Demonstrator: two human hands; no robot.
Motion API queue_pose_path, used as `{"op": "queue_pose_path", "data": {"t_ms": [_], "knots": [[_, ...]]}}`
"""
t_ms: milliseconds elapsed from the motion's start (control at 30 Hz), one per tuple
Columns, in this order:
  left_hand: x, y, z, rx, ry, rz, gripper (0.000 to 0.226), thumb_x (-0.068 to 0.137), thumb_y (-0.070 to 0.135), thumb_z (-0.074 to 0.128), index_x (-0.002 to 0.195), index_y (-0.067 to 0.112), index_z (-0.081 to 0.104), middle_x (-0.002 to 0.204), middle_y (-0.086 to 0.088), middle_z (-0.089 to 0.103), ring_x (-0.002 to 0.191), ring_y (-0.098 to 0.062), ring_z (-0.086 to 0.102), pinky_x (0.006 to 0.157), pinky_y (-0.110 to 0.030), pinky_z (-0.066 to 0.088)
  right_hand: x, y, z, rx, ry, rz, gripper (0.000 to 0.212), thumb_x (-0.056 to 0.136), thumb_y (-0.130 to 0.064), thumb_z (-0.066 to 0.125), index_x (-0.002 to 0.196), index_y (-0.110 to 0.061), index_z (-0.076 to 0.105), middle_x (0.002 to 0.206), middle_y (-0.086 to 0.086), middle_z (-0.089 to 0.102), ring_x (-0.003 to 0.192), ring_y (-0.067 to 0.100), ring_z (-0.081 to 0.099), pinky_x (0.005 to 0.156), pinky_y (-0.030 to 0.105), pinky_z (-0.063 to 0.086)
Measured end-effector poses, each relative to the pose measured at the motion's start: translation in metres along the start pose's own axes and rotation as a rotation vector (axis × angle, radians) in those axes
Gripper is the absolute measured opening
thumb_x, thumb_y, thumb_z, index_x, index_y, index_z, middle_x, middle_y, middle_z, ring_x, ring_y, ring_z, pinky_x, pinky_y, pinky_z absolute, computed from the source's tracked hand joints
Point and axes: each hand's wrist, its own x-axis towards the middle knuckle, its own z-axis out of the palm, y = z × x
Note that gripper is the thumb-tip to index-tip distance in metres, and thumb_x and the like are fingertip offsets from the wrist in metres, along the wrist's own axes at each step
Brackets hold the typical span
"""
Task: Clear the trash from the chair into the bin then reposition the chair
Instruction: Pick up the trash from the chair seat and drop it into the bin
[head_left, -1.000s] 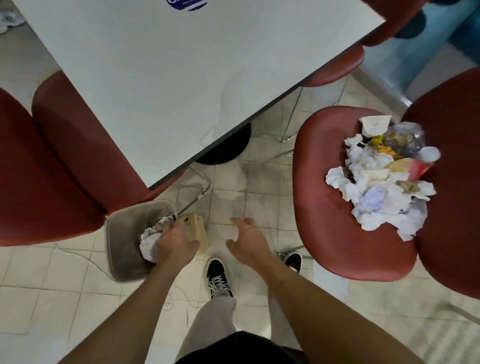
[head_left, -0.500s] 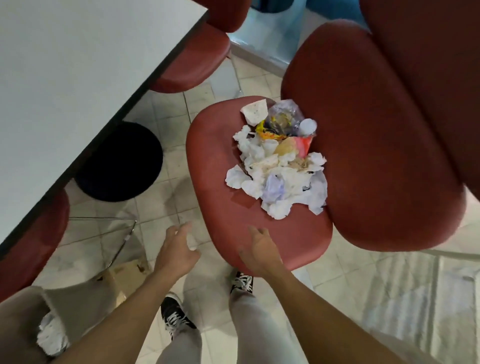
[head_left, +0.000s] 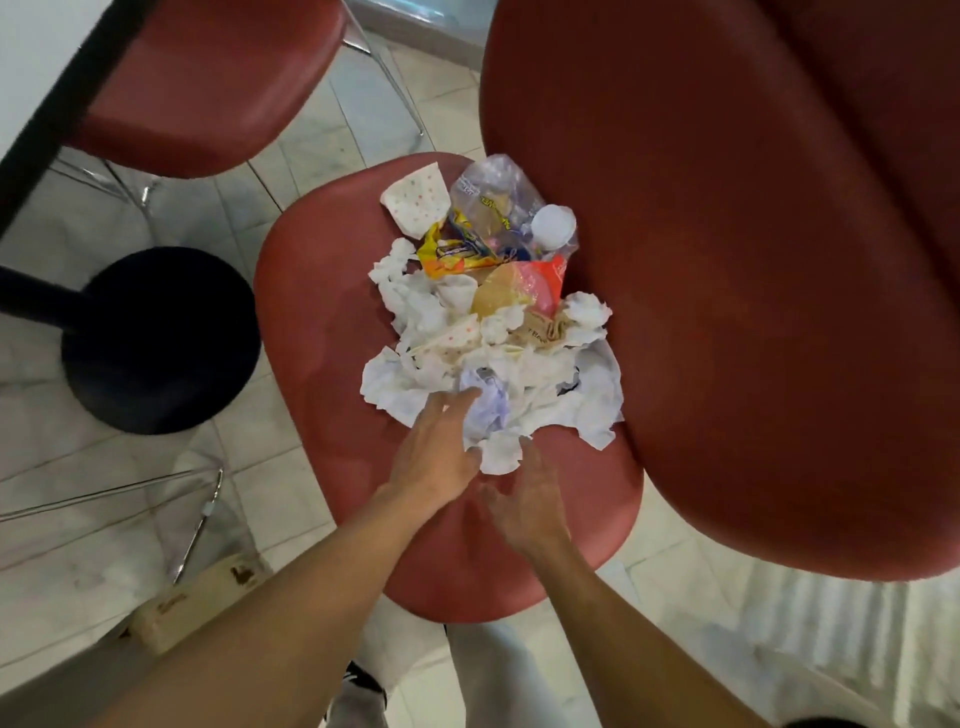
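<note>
A red chair (head_left: 317, 322) stands in the middle of the view, its backrest at the right. On its seat lies a pile of trash (head_left: 540, 374): crumpled white tissues, a dotted paper cup, a clear plastic bag and a yellow wrapper. My left hand (head_left: 436, 447) reaches over the seat with straight fingers touching the near tissues. My right hand (head_left: 524, 493) hovers just behind the pile's near edge, fingers spread and holding nothing. The bin is hidden from view except perhaps its rim at the lower left.
A white table (head_left: 31, 57) with a black edge fills the upper left, and its black round base (head_left: 161, 338) sits on the tiled floor. Another red chair (head_left: 208, 88) is tucked under the table. A cardboard box (head_left: 197, 608) lies at the lower left.
The view has swung from the bin to the chair. Both hands moved forward from the bin area over the seat, and the left one now touches the tissues.
</note>
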Motion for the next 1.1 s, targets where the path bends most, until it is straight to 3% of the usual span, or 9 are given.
{"op": "queue_pose_path", "data": {"t_ms": [133, 233, 367, 500, 633, 833, 1000, 1100], "knots": [[0.038, 0.002, 0.013, 0.204, -0.024, 0.129, 0.071, 0.083, 0.008, 0.061, 0.142, 0.035, 0.033, 0.147, -0.004, 0.023, 0.128, -0.023, 0.038, 0.085, -0.039, 0.052, 0.029, 0.005, 0.007, 0.097, 0.096, 0.018, 0.081, 0.076, -0.032, 0.076, 0.142, -0.02, 0.031, 0.133, 0.009, 0.038, 0.116, 0.025, 0.049, 0.089, 0.027, 0.042], [0.054, -0.002, 0.024, 0.308, -0.031, 0.162, 0.064, 0.084, 0.008, 0.061, 0.139, 0.031, 0.038, 0.142, -0.01, 0.025, 0.126, -0.03, 0.037, 0.086, -0.042, 0.052, 0.045, 0.005, 0.014, 0.082, 0.126, 0.02, 0.074, 0.077, -0.03, 0.077, 0.137, -0.02, 0.035, 0.128, 0.009, 0.039, 0.109, 0.026, 0.053, 0.086, 0.027, 0.045], [0.058, -0.008, 0.038, 0.238, 0.026, 0.181, 0.05, 0.081, 0.001, 0.06, 0.127, 0.019, 0.051, 0.127, -0.016, 0.039, 0.11, -0.034, 0.048, 0.085, -0.04, 0.051, 0.051, 0.006, 0.021, 0.088, 0.178, -0.022, 0.048, 0.08, -0.015, 0.072, 0.122, -0.015, 0.049, 0.117, 0.009, 0.047, 0.096, 0.026, 0.056, 0.083, 0.032, 0.049], [0.047, -0.002, 0.034, 0.125, 0.035, 0.105, 0.055, 0.078, -0.005, 0.06, 0.127, 0.02, 0.052, 0.12, -0.013, 0.041, 0.099, -0.027, 0.053, 0.083, -0.03, 0.048, 0.044, 0.013, 0.021, 0.142, 0.252, -0.077, 0.02, 0.08, 0.003, 0.059, 0.097, -0.007, 0.059, 0.096, 0.01, 0.058, 0.08, 0.026, 0.057, 0.072, 0.039, 0.051], [0.023, 0.004, 0.018, 0.028, 0.063, 0.015, 0.061, 0.079, -0.004, 0.059, 0.133, 0.021, 0.048, 0.116, -0.01, 0.04, 0.09, -0.028, 0.058, 0.08, -0.029, 0.049, 0.029, 0.012, 0.011, 0.167, 0.31, -0.053, 0.015, 0.077, 0.008, 0.049, 0.077, -0.005, 0.057, 0.071, 0.009, 0.059, 0.066, 0.027, 0.056, 0.059, 0.038, 0.049], [-0.015, -0.001, -0.001, -0.094, 0.125, 0.023, 0.06, 0.078, -0.003, 0.062, 0.129, 0.026, 0.051, 0.114, -0.004, 0.041, 0.088, -0.026, 0.059, 0.082, -0.038, 0.053, -0.001, 0.003, -0.009, 0.171, 0.322, 0.041, 0.015, 0.082, 0.001, 0.048, 0.082, -0.008, 0.06, 0.072, 0.009, 0.064, 0.069, 0.028, 0.062, 0.059, 0.033, 0.049], [-0.062, -0.008, -0.03, -0.145, 0.171, 0.051, 0.06, 0.076, -0.002, 0.068, 0.127, 0.026, 0.054, 0.106, 0.001, 0.04, 0.084, -0.017, 0.054, 0.075, -0.023, 0.045, -0.045, -0.019, -0.02, 0.158, 0.364, 0.018, 0.017, 0.085, -0.003, 0.049, 0.087, -0.011, 0.064, 0.075, 0.005, 0.065, 0.07, 0.024, 0.06, 0.064, 0.029, 0.049], [-0.095, -0.021, -0.049, -0.167, 0.209, 0.048, 0.059, 0.075, -0.001, 0.068, 0.127, 0.025, 0.055, 0.105, 0.002, 0.039, 0.087, -0.014, 0.049, 0.076, -0.021, 0.041, -0.075, -0.035, -0.02, 0.172, 0.385, -0.03, 0.015, 0.085, -0.003, 0.052, 0.088, -0.01, 0.065, 0.077, 0.002, 0.062, 0.071, 0.02, 0.059, 0.066, 0.026, 0.047]]}}
